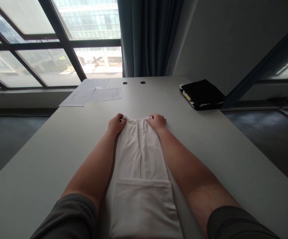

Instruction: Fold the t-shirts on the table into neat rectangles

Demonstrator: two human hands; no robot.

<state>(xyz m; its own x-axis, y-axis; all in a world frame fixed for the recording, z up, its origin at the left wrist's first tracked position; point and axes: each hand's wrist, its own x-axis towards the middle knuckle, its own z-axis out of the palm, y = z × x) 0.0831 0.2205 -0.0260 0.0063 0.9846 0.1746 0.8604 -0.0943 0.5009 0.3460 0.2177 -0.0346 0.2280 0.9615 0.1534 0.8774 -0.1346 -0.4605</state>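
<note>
Both arms stretched forward; left hand (117, 123), right hand (158, 121) level, fingers curled, thumbs inward.

From the person's head, one camera is looking forward and down over the bench (46, 149). The near part of the bench is lying close below the lens, the left hand (116, 124) and right hand (158, 121) are showing farther out near mid-frame, and the view is reaching past the far edge to the window (97, 61) and curtain (147, 36) at the top.
</note>
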